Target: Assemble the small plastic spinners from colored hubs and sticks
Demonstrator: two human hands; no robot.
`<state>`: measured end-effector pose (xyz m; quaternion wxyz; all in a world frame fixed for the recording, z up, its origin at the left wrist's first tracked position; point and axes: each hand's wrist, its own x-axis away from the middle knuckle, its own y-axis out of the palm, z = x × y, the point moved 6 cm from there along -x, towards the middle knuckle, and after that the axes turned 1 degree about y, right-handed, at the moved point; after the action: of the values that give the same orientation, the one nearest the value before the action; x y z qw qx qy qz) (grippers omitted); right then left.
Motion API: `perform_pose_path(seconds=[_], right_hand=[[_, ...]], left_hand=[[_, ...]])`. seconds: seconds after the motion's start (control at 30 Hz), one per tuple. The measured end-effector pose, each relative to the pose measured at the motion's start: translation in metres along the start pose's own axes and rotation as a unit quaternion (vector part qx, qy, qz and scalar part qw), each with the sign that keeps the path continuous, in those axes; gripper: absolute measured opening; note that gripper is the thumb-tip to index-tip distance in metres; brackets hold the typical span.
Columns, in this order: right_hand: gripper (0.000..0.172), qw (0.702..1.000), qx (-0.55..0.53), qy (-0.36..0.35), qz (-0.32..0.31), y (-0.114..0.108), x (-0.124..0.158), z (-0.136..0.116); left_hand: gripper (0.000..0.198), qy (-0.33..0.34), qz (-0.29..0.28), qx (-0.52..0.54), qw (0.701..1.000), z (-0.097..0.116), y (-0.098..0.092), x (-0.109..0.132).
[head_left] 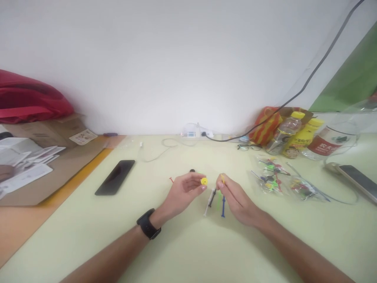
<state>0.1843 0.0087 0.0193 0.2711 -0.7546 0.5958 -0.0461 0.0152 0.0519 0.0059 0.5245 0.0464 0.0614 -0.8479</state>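
Pinched between the thumb and fingers of my left hand (184,192) is a small round yellow plastic piece (204,181) with a hole in its middle. My right hand (237,200) is closed on a thin yellow plastic stick (223,179), most of it hidden by the fingers. A gap separates the two yellow parts. On the table beneath and between my hands lie a white stick (205,209), a black stick (211,199), a green stick (218,199) and a blue stick (223,207). Partly behind my left hand are a red piece (171,179) and a black piece (192,170).
Clear bags of colourful plastic parts (272,175) lie to the right. Behind them stand bottles (303,137) and eyeglasses (249,147). A black phone (115,177) rests at left, near cardboard (67,165) and papers. Another phone (359,181) is at far right. A cable (306,80) crosses the wall.
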Motion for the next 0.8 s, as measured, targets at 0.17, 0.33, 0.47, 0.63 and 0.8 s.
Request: perform_pose_path(seconds=[0.17, 0.33, 0.47, 0.63, 0.8], right_hand=[[0.042, 0.998, 0.028, -0.035, -0.048, 0.002, 0.002, -0.004], [0.054, 0.997, 0.053, -0.034, -0.036, 0.004, 0.002, 0.003], [0.054, 0.998, 0.047, -0.047, 0.001, 0.004, -0.002, 0.003], [0.040, 0.996, 0.021, -0.079, 0.027, 0.001, -0.002, -0.003], [0.043, 0.995, 0.008, -0.104, 0.001, 0.004, 0.001, -0.008]], left_hand=[[0.033, 0.018, -0.003, -0.022, 1.000, 0.001, -0.001, 0.000], [0.034, 0.030, 0.015, -0.053, 0.998, 0.005, -0.003, 0.001], [0.032, 0.034, 0.012, -0.059, 0.998, 0.007, -0.001, 0.002], [0.030, 0.041, -0.003, -0.043, 0.998, 0.009, 0.002, 0.002], [0.030, 0.050, -0.018, -0.043, 0.998, 0.015, 0.006, 0.003]])
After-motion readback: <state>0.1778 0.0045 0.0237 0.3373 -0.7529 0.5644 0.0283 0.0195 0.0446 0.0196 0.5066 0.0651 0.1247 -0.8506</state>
